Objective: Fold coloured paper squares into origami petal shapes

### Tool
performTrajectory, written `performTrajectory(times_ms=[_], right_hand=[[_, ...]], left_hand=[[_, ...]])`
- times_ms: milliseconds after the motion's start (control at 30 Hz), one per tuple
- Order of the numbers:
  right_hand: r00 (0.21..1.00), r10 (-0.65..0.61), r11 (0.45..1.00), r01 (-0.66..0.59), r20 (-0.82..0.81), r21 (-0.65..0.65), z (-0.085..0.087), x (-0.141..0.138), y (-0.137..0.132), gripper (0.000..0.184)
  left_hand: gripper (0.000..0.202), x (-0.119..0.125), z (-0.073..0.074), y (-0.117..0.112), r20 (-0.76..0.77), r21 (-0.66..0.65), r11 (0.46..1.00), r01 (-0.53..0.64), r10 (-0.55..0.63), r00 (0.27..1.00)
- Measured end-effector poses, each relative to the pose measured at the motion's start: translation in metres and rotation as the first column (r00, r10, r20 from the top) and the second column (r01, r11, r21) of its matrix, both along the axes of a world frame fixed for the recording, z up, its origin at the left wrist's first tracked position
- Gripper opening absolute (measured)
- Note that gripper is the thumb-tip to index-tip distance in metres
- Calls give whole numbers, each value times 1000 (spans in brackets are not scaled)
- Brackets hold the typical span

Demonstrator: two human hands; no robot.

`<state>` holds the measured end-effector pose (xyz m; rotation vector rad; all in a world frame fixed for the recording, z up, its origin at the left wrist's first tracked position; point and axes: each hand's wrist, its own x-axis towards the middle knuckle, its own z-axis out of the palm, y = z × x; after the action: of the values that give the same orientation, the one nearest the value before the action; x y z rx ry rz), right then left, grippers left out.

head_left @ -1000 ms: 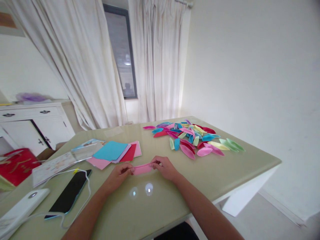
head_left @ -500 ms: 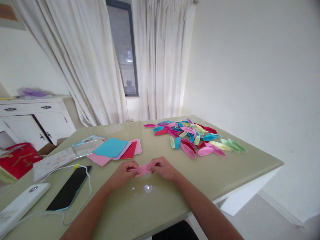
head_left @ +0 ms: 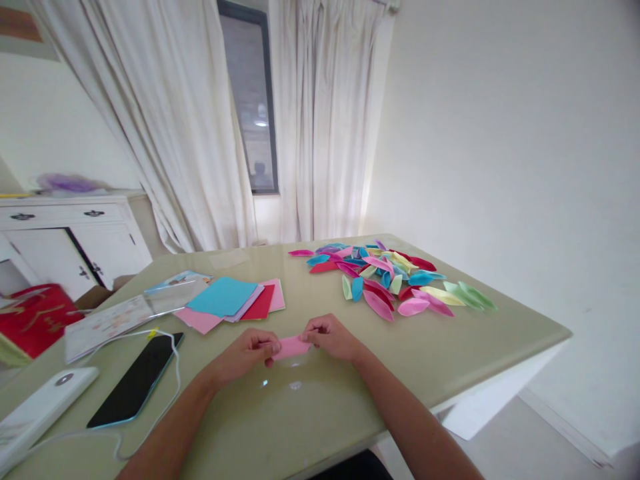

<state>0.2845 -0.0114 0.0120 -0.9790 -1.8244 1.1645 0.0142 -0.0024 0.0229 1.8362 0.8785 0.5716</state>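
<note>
The person's left hand (head_left: pixel 257 347) and right hand (head_left: pixel 329 335) each pinch one end of a pink paper (head_left: pixel 293 347) over the table (head_left: pixel 425 357) (fingers squeezed tight on it), probably so it sits straight between them.

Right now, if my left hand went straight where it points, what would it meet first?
Past the pink paper it holds, most likely your right hand at the paper's other end; depth is unclear.
</note>
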Motion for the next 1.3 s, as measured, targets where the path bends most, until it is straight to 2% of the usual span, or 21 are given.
performTrajectory(times_ms=[233,367,433,533,633,700,767,867,933,1133,1300], right_hand=[[998,-47,999,47,38,22,3,7,4,38],[997,-26,999,24,79,25,0,7,3,35],[994,-73,996,69,85,51,-1,8,4,33],[956,-291,950,284,34,130,-1,13,12,33],[873,-486,857,485,-40,171,-3,19,20,41],[857,-515,845,509,-8,166,-5,20,22,44],[869,-491,864,477,61,160,-9,18,21,46],[895,-424,899,397,140,183,-11,12,18,29],[902,-390,912,352,182,211,-10,10,16,21],[891,-371,917,309,260,251,-8,10,14,19],[886,-366,918,294,285,267,-9,11,13,19]], left_hand=[[52,-10,-3,6,39,-90,990,-113,117,992],[53,-12,-8,8,42,-136,983,-125,132,990],[54,-13,-10,10,70,-143,979,-142,153,986],[76,-17,-13,18,121,-38,951,-306,308,943],[80,-24,-19,30,114,125,862,-490,479,871],[75,-28,-23,37,81,214,812,-544,540,838],[64,-31,-28,43,34,323,755,-570,593,804],[49,-30,-34,49,-49,496,678,-542,645,762],[44,-27,-37,50,-118,582,653,-484,657,745],[32,-23,-35,49,-315,701,641,-314,672,670],[31,-20,-30,46,-395,736,639,-224,674,624]])
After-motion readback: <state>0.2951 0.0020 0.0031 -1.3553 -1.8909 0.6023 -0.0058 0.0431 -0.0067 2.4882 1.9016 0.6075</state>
